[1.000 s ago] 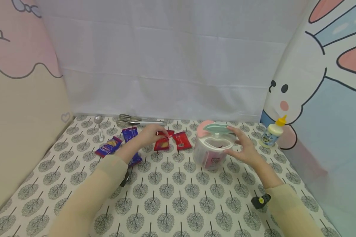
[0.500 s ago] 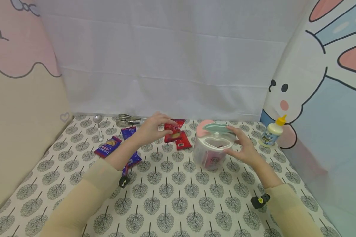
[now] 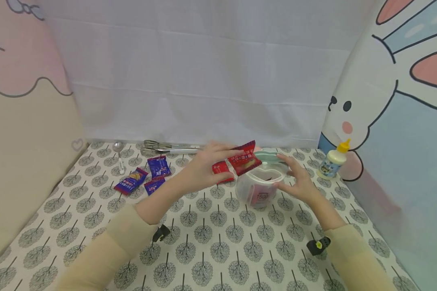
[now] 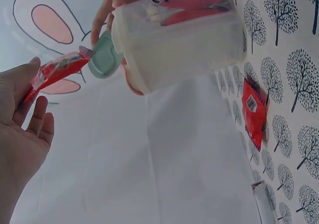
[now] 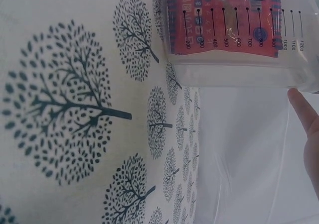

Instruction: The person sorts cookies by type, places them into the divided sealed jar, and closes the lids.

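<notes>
Reaches in pale sleeves (image 3: 105, 242) over a counter (image 3: 215, 264) spread with tree-printed cloth, with a black wrist camera (image 3: 318, 245) on each arm. Pinches a red packet (image 3: 245, 161) between thumb and fingers of the left hand (image 3: 205, 167), in the air close by the raised green flap (image 3: 267, 157) of a clear container (image 3: 245, 193). Grips the container's top in the right hand (image 3: 303, 184), with thumb at the rim and fingers at the flap, beside an uncovered heart-shaped opening. Has just brought the packet up off the counter and across to the right, probably leaving only a short way to the opening. Leaves a second red packet (image 4: 255, 114) lying near the container, with three blue packets (image 3: 158, 166) grouped well to the left. Shows, farther back, a yellow-capped bottle (image 3: 330, 163) at right, a spoon (image 3: 119, 151) and metal utensils (image 3: 156, 144) at left, all before a white curtain (image 3: 204, 81).
</notes>
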A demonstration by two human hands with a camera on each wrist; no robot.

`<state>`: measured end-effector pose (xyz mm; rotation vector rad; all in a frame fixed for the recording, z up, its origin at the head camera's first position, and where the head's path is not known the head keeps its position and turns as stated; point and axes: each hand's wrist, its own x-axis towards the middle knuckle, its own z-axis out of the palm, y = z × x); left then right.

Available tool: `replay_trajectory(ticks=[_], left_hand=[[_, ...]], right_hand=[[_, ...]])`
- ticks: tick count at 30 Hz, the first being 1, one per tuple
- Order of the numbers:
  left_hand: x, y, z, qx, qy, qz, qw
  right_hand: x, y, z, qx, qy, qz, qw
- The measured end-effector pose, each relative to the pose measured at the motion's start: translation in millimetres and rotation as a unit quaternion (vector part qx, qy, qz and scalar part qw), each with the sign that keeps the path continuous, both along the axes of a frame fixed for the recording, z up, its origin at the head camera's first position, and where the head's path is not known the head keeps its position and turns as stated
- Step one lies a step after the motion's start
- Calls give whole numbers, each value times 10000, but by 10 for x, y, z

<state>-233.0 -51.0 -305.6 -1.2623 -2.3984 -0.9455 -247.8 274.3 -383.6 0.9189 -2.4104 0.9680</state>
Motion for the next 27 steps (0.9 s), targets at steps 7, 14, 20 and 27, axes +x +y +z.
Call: replay_trajectory(ticks=[7,14,20,27], left_hand=[[-62,286,-58,-7,105,-443,9990],[-146,510,-94,-132,578,-871,9944],[-208,577,-194,-582,410,-803,9942],[-291,579,-297,-510,-257,-753,9955]], right_hand=[[145,-113,178,-29,-66,-23,10000],[157,-129,188,10,-234,-125,9996],[158,-127,182,-27,-191,-71,9998],[155,-118,169,-17,-206,-58,9998]])
